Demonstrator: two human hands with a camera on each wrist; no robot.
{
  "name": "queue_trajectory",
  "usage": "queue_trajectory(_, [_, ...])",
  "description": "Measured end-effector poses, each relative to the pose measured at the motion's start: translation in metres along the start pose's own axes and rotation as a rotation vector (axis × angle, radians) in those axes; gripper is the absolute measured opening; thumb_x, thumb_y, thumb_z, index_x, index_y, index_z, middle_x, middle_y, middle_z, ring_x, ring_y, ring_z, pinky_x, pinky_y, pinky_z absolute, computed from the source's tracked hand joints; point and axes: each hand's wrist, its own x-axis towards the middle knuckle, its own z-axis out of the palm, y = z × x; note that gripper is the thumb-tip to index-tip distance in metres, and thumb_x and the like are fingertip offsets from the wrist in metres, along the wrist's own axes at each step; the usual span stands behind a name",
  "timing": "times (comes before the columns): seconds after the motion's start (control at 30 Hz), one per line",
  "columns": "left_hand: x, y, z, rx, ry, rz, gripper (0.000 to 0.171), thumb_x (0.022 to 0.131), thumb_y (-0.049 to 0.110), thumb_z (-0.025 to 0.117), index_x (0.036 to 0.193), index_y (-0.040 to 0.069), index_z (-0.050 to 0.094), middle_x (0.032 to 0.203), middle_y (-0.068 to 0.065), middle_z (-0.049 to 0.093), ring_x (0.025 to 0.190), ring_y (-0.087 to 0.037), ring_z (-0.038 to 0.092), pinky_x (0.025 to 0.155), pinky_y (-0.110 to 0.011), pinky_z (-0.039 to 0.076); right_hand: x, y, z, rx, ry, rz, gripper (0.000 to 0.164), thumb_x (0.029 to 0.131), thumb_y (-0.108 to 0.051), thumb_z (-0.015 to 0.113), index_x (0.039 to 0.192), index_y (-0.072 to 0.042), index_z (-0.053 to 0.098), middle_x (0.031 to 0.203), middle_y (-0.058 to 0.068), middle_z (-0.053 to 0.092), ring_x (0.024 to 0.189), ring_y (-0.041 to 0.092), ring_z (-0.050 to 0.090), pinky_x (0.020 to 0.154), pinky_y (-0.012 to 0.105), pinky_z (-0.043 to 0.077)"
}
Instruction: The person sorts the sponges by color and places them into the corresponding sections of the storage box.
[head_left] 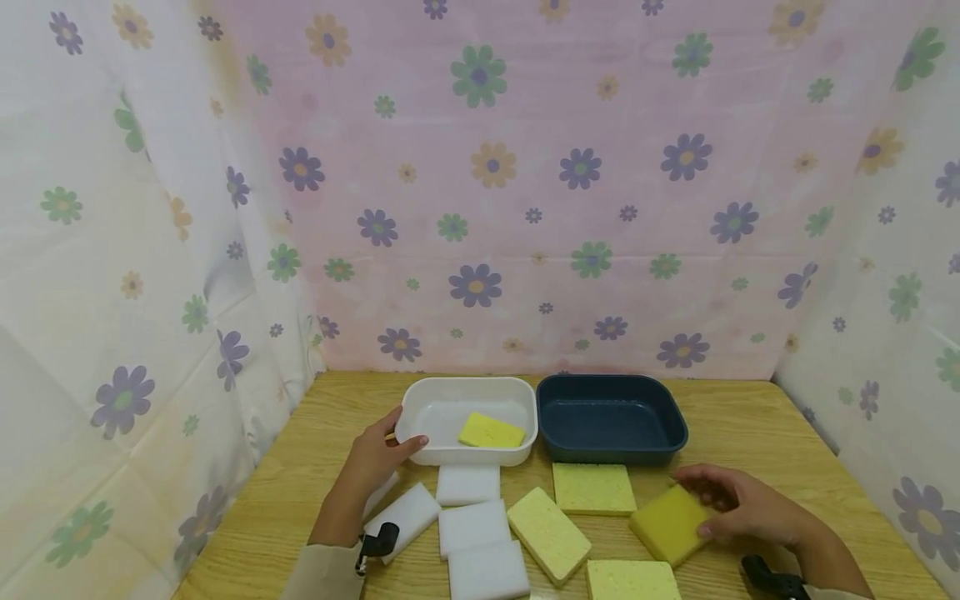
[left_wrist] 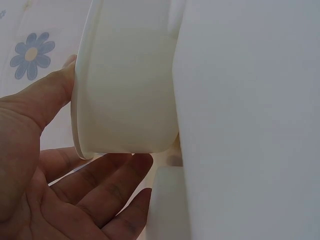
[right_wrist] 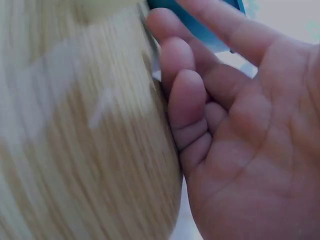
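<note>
My left hand grips the left end of a white tray. In the left wrist view, the thumb lies on the tray's rim and the fingers reach below its side. One yellow sponge lies inside this tray. To the right, my right hand pinches the right end of a darker-looking, tilted yellow sponge between thumb and fingers. The right wrist view shows curled fingers beside the table, while a blurred bit of sponge sits at the top edge; the pinch itself is out of frame.
A dark blue tray stands right beside the white one. Several white sponges lie on the wooden table at front left, and several yellow sponges lie at front centre and right. Flowered cloth hangs behind and at both sides.
</note>
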Motion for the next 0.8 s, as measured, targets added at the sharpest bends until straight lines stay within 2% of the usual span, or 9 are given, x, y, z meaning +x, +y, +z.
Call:
queue_trajectory(0.1, [-0.0001,0.0,-0.0003,0.002,-0.003,-0.001,0.094,0.092,0.048,0.077,0.164,0.01,0.031,0.161,-0.023,0.042,0.136,-0.041,0.057,0.101,-0.048,0.056,0.0,0.0007,-0.0004,0.056,-0.07,-0.022,0.074,0.094,0.006,0.066,0.159,0.005,0.031,0.16,0.025,0.041,0.131,0.016,0.059,0.104,0.026,0.052])
queue_trajectory(0.2, [0.0002,-0.0005,-0.0006,0.005,-0.003,0.0,0.092,0.093,0.047,0.077,0.164,0.01,0.031,0.161,-0.022,0.042,0.136,-0.041,0.056,0.101,-0.049,0.056,0.0012,0.0007,-0.0005,0.125,-0.146,-0.067,0.078,0.093,0.01,0.063,0.161,0.005,0.025,0.163,0.025,0.036,0.135,0.021,0.056,0.105,0.03,0.052])
queue_trajectory(0.3, [0.0004,-0.0009,-0.0013,0.008,0.001,0.003,0.091,0.093,0.045,0.077,0.164,0.011,0.031,0.161,-0.022,0.042,0.135,-0.042,0.057,0.1,-0.049,0.057,0.0024,-0.0003,-0.0002,0.151,-0.182,-0.096,0.079,0.092,0.01,0.063,0.161,0.007,0.023,0.163,0.026,0.035,0.136,0.021,0.056,0.103,0.03,0.053])
queue_trajectory(0.37, [0.0005,-0.0009,-0.0017,0.006,0.003,0.002,0.09,0.093,0.044,0.077,0.164,0.012,0.032,0.161,-0.021,0.042,0.136,-0.041,0.057,0.1,-0.049,0.056,0.0029,-0.0011,-0.0001,0.157,-0.187,-0.085,0.08,0.092,0.009,0.064,0.161,0.007,0.023,0.163,0.029,0.034,0.135,0.021,0.057,0.102,0.03,0.053])
queue_trajectory(0.57, [0.0006,-0.0004,-0.002,0.002,-0.002,0.0,0.089,0.094,0.042,0.076,0.164,0.012,0.031,0.162,-0.021,0.041,0.136,-0.041,0.056,0.101,-0.049,0.056,0.0026,-0.0017,-0.0009,0.063,-0.137,-0.026,0.079,0.092,0.005,0.069,0.16,0.005,0.029,0.159,0.034,0.036,0.132,0.016,0.059,0.101,0.027,0.053])
queue_trajectory(0.67, [0.0005,-0.001,-0.0016,0.001,-0.003,-0.002,0.089,0.094,0.042,0.076,0.164,0.011,0.031,0.161,-0.022,0.041,0.136,-0.041,0.056,0.101,-0.049,0.056,0.0009,-0.0018,-0.0015,0.052,-0.115,0.007,0.075,0.093,0.004,0.068,0.159,0.005,0.031,0.159,0.026,0.043,0.13,0.016,0.061,0.101,0.027,0.053])
queue_trajectory(0.8, [0.0014,-0.0028,0.0,0.004,-0.002,-0.002,0.089,0.094,0.043,0.077,0.164,0.01,0.031,0.161,-0.022,0.041,0.136,-0.042,0.056,0.1,-0.049,0.056,-0.0033,-0.0012,-0.0025,0.106,-0.107,0.032,0.069,0.096,0.005,0.063,0.158,0.006,0.033,0.155,0.007,0.054,0.128,0.018,0.061,0.101,0.028,0.054])
